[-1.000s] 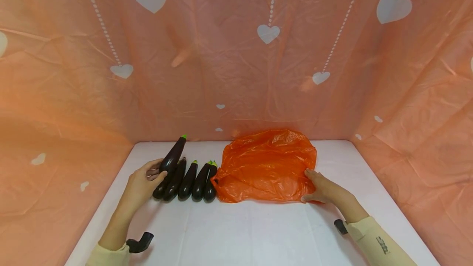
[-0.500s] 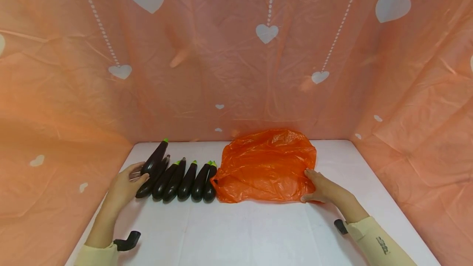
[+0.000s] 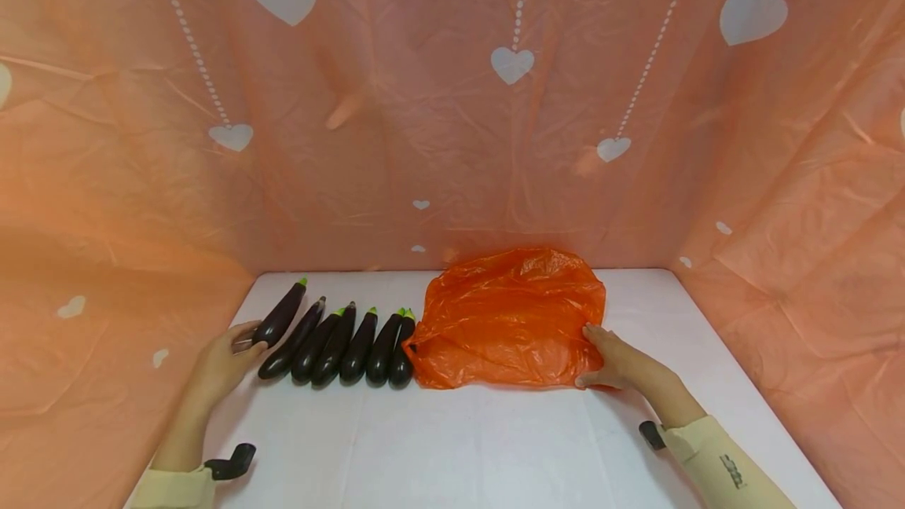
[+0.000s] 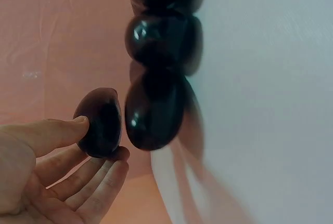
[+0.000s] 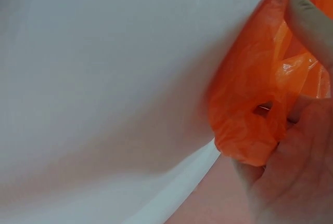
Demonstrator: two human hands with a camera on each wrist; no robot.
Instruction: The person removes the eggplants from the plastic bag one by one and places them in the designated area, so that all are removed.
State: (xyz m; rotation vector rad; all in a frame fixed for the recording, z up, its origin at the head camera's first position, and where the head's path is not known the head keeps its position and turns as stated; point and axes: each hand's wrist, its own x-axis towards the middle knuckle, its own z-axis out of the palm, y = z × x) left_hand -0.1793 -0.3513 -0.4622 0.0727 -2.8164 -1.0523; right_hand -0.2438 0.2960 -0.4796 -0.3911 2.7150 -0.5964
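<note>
My left hand (image 3: 218, 364) holds a dark purple eggplant (image 3: 280, 316) by its thick lower end, its green-tipped stem pointing up and to the right. In the left wrist view, the thumb (image 4: 57, 136) lies on one side of this eggplant and the fingers on the other. A slim gap separates it from the closest eggplant (image 4: 154, 110) in the row. Several eggplants (image 3: 359, 348) lie side by side on the table. At the row's right end is a crumpled orange plastic bag (image 3: 509, 328). My right hand (image 3: 625, 360) grips its right edge, the film (image 5: 244, 120) between thumb and fingers.
A white-covered table (image 3: 452, 446) carries everything. Orange sheeting with white hearts (image 3: 452, 163) rises behind it and on both sides. Black devices sit at the left wrist (image 3: 232, 463) and the right wrist (image 3: 651, 434).
My left hand has carried its eggplant left and lowered it, past the row's left end. More of the row's left eggplants now show. The right hand and the bag stay in place.
</note>
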